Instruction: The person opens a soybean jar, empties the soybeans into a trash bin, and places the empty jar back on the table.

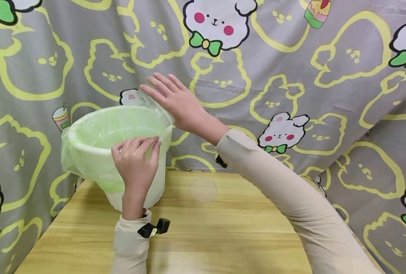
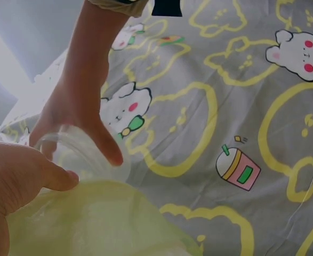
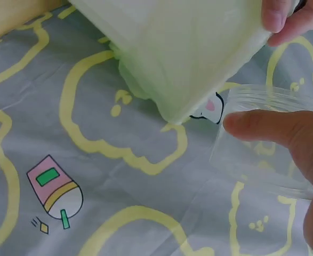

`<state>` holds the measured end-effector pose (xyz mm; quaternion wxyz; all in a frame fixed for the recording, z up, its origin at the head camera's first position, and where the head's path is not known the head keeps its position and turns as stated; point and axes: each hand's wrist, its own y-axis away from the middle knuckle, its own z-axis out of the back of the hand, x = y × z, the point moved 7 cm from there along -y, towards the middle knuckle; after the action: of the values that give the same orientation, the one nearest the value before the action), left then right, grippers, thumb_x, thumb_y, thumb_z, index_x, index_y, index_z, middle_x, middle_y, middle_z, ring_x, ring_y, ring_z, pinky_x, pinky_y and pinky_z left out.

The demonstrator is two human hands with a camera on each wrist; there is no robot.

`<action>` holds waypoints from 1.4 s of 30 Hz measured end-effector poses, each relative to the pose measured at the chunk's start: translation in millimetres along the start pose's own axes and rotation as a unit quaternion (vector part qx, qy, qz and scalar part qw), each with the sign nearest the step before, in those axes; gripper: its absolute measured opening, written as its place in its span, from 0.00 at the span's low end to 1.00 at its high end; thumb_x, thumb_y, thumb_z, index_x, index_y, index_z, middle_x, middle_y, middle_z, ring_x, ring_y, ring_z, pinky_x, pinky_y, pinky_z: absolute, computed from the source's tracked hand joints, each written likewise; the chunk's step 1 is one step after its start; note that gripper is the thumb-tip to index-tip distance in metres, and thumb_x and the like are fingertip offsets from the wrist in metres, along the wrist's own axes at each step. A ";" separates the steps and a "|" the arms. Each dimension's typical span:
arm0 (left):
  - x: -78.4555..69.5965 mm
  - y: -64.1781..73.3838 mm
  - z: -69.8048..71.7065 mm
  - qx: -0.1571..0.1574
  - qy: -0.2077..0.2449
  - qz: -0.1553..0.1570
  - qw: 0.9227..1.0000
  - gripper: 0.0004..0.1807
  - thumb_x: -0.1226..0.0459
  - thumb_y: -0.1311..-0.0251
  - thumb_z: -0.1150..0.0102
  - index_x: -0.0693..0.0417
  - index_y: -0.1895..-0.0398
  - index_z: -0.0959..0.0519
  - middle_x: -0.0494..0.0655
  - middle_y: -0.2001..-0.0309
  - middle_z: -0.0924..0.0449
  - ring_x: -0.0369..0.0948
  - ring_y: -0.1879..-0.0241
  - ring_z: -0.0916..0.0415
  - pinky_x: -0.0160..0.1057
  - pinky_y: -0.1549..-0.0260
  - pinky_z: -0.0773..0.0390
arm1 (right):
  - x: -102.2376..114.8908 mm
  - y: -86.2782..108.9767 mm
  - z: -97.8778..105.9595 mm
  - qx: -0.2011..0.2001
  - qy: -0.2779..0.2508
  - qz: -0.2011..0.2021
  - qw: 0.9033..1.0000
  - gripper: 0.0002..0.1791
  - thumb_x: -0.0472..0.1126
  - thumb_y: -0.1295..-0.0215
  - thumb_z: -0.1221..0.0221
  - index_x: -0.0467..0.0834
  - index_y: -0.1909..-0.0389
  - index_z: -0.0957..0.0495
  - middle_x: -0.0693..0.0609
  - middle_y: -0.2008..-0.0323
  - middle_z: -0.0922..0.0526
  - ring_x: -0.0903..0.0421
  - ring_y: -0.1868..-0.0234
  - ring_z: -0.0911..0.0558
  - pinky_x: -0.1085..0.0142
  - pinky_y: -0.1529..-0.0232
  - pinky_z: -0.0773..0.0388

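Observation:
A white bin lined with a pale green bag stands at the left of the table. My left hand grips its near rim over the liner, thumb and fingers bent at the edge. At the far right of the rim, my right hand holds a clear plastic jar, tilted with its mouth toward the bin. In the right wrist view the thumb lies along the side of the jar, near its threaded neck. The jar looks see-through, with no contents showing.
A clear round lid lies flat on the wooden table, right of the bin. A grey patterned curtain hangs close behind the table and along its sides. Each sleeve carries a black wrist camera.

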<state>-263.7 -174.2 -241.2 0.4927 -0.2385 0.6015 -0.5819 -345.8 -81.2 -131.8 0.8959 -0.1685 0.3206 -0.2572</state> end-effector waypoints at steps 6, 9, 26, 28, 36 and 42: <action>-0.7 0.7 -0.8 0.000 0.003 0.004 1.000 0.06 0.63 0.38 0.31 0.52 0.62 0.09 0.51 0.66 0.10 0.53 0.66 0.18 0.57 0.49 0.35 | -17.8 20.6 -3.2 -0.029 -0.046 -0.044 0.998 0.51 0.35 0.46 0.33 0.50 0.20 0.44 0.48 0.20 0.43 0.50 0.17 0.49 0.55 0.17 0.62; -0.8 1.4 -0.3 -0.001 0.003 0.006 1.000 0.06 0.63 0.38 0.31 0.52 0.62 0.09 0.51 0.66 0.10 0.53 0.65 0.18 0.57 0.49 0.35 | -29.9 38.4 -10.6 -0.048 -0.088 -0.072 0.992 0.58 0.44 0.54 0.23 0.49 0.21 0.43 0.48 0.21 0.42 0.50 0.18 0.48 0.54 0.18 0.60; -2.2 0.5 2.0 -0.001 0.003 0.004 1.000 0.06 0.64 0.38 0.31 0.53 0.61 0.09 0.53 0.66 0.11 0.55 0.65 0.19 0.58 0.50 0.36 | -87.4 191.2 -78.3 -0.095 -0.285 -0.265 0.916 0.75 0.45 0.79 0.12 0.43 0.22 0.44 0.42 0.25 0.35 0.42 0.23 0.38 0.41 0.22 0.49; -2.3 1.1 1.6 0.001 0.002 0.003 1.000 0.06 0.64 0.38 0.31 0.53 0.61 0.09 0.53 0.66 0.11 0.55 0.65 0.19 0.58 0.50 0.36 | -88.6 209.8 -92.8 -0.094 -0.324 -0.294 0.894 0.75 0.43 0.79 0.13 0.42 0.22 0.44 0.42 0.25 0.35 0.40 0.24 0.37 0.40 0.24 0.45; -2.8 1.7 1.6 -0.001 0.000 -0.003 1.000 0.06 0.63 0.38 0.31 0.53 0.61 0.09 0.54 0.66 0.11 0.56 0.65 0.18 0.58 0.50 0.36 | -81.7 270.5 -144.8 -0.092 -0.466 -0.380 0.794 0.74 0.38 0.72 0.14 0.47 0.20 0.48 0.41 0.25 0.38 0.36 0.27 0.36 0.36 0.30 0.37; -4.3 1.4 1.1 -0.002 0.003 -0.002 1.000 0.06 0.64 0.38 0.31 0.53 0.61 0.09 0.54 0.66 0.11 0.56 0.65 0.19 0.58 0.50 0.36 | -76.9 301.2 -171.6 -0.080 -0.510 -0.422 0.745 0.72 0.41 0.67 0.14 0.50 0.20 0.49 0.40 0.25 0.38 0.35 0.29 0.34 0.39 0.34 0.31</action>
<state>-260.6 -170.8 -241.0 0.4892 -0.2384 0.6039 -0.5823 -404.0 183.2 -361.5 0.7087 -0.4643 -0.2688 -0.4581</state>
